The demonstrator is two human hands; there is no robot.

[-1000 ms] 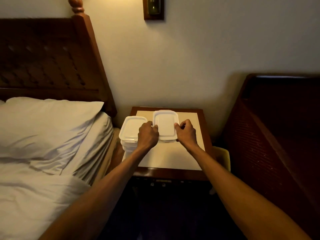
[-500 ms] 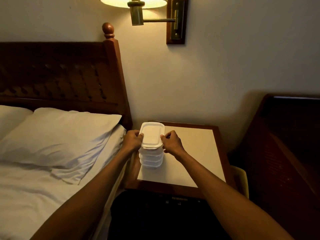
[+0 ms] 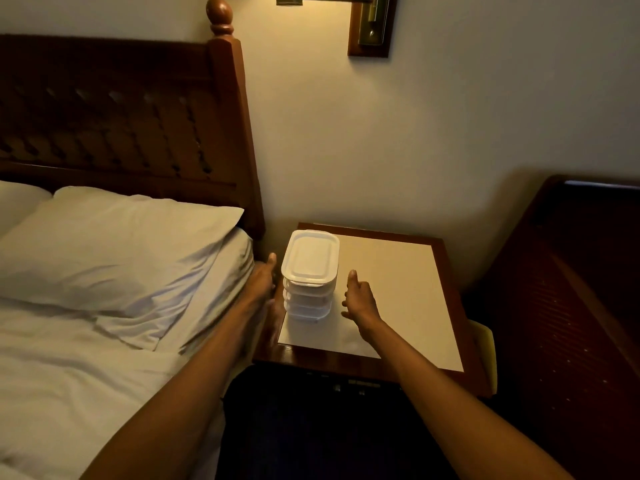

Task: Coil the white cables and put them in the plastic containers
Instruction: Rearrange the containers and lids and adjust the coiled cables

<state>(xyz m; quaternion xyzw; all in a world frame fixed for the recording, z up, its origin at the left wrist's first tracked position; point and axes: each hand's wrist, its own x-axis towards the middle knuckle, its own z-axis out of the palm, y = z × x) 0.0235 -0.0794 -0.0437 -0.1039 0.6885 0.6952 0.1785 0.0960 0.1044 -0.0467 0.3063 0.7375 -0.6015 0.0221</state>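
Note:
A stack of several white lidded plastic containers stands on the left part of the nightstand. My left hand hovers just left of the stack, fingers relaxed, holding nothing. My right hand is a little to the right of the stack, thumb up and fingers loosely curled, also holding nothing. Neither hand touches the containers. No white cable is in view.
A bed with white sheets and a pillow lies to the left, with a dark wooden headboard behind. A wall lamp bracket hangs above. Dark wooden furniture stands at the right. A yellowish object sits beside the nightstand.
Both hands carried a container onto the stack at the left, then let go and drew apart from it. The camera has shifted left.

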